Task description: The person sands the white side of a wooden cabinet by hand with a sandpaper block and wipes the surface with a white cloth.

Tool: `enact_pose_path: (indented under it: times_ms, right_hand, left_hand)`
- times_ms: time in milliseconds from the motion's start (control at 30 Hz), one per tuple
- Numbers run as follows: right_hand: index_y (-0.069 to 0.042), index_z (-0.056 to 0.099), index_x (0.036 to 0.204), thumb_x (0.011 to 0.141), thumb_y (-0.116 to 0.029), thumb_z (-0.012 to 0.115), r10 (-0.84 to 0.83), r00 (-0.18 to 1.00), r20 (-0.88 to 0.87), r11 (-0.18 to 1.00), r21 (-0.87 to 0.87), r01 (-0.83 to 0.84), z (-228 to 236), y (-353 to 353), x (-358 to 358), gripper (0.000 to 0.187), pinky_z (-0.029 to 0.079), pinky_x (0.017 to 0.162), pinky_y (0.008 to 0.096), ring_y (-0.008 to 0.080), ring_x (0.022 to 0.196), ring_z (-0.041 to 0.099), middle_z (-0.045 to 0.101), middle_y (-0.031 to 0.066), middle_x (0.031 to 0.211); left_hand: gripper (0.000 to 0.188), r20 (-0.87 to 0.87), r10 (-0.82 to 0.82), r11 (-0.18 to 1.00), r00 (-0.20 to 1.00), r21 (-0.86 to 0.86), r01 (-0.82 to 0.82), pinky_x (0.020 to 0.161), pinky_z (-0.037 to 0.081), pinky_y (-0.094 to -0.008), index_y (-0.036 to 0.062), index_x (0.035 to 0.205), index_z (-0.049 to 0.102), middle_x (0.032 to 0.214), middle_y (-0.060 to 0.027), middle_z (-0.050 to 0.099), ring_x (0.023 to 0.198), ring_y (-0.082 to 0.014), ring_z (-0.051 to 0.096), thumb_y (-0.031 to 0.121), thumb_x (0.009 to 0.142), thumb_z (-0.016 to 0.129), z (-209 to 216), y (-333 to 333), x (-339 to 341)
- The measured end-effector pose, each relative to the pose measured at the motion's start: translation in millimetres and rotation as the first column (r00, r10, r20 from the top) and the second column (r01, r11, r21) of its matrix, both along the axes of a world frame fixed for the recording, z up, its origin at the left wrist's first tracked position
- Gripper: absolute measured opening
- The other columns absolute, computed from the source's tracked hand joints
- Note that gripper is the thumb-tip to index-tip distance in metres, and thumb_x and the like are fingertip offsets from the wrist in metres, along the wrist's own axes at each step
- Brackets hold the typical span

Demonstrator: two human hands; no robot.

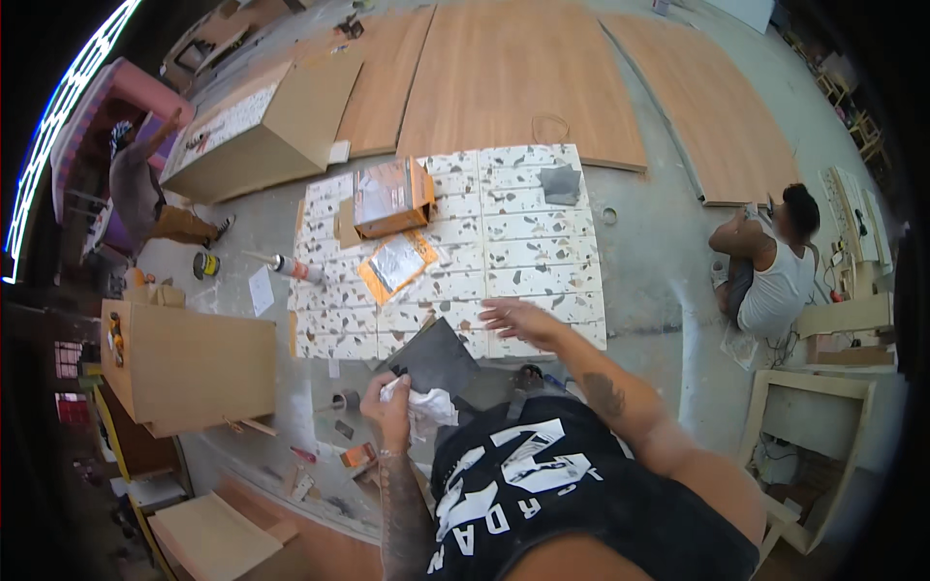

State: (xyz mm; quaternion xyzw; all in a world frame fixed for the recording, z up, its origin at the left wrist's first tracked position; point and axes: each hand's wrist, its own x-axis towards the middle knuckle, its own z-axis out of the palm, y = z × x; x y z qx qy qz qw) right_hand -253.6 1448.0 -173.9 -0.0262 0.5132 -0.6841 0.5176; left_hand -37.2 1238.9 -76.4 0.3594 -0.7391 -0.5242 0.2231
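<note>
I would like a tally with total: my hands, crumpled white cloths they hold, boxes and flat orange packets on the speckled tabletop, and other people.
Left hand and right hand: 2
Crumpled white cloth: 1
Box on the speckled tabletop: 1
Flat orange packet: 1
Other people: 2
Total: 7

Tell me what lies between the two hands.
The head view shows a dark sheet between the right hand and the left hand, which grips a white cloth.
</note>
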Motion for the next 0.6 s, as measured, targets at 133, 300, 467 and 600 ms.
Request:
enact_pose_path:
  times_ms: [133,300,467,600]
  right_hand:
    - [-0.003,0.059,0.128,0.100,-0.031,0.057,0.094,0.982,0.163,0.974,-0.220,-0.057,28,-13,43,0.040,0.050,0.092,0.0320,0.0180,0.102,0.063,0.066,0.0084,0.117]
    - [0.000,0.061,0.122,0.098,-0.026,0.061,0.106,0.964,0.242,0.960,-0.278,-0.035,23,-12,24,0.035,0.053,0.090,0.0322,0.0154,0.099,0.066,0.068,0.0070,0.112]
    - [0.000,0.060,0.121,0.098,-0.025,0.061,-0.056,0.959,0.277,0.990,-0.112,0.090,10,-8,0,0.034,0.053,0.092,0.0385,0.0204,0.101,0.066,0.068,0.0100,0.112]
    - [0.002,0.054,0.123,0.101,-0.025,0.053,-0.357,0.920,0.162,0.934,0.099,0.344,-13,-11,-61,0.035,0.051,0.094,0.0466,0.0280,0.105,0.063,0.063,0.0162,0.117]
  left_hand:
    - [0.017,0.068,-0.073,0.989,0.995,0.131,0.064,0.064,0.044,-0.0260,-0.0011,0.089,0.067,0.080,-0.0008,0.063,0.072,-0.0090,0.054,0.012,0.082,0.075,-2,8,-14]
    - [0.013,0.031,-0.033,0.859,0.999,0.512,0.013,0.063,0.042,-0.0232,0.0028,0.090,0.066,0.078,0.0027,0.060,0.070,-0.0059,0.053,0.011,0.085,0.074,5,2,-38]
    - [0.008,-0.025,0.103,0.772,0.994,0.633,-0.064,0.064,0.042,-0.0230,0.0053,0.087,0.065,0.079,0.0030,0.059,0.070,-0.0063,0.054,0.008,0.086,0.071,7,-10,-34]
    - [0.008,-0.053,0.197,0.754,0.979,0.647,-0.117,0.064,0.042,-0.0245,0.0059,0.084,0.062,0.076,0.0034,0.057,0.069,-0.0069,0.052,0.009,0.087,0.069,-8,-36,1]
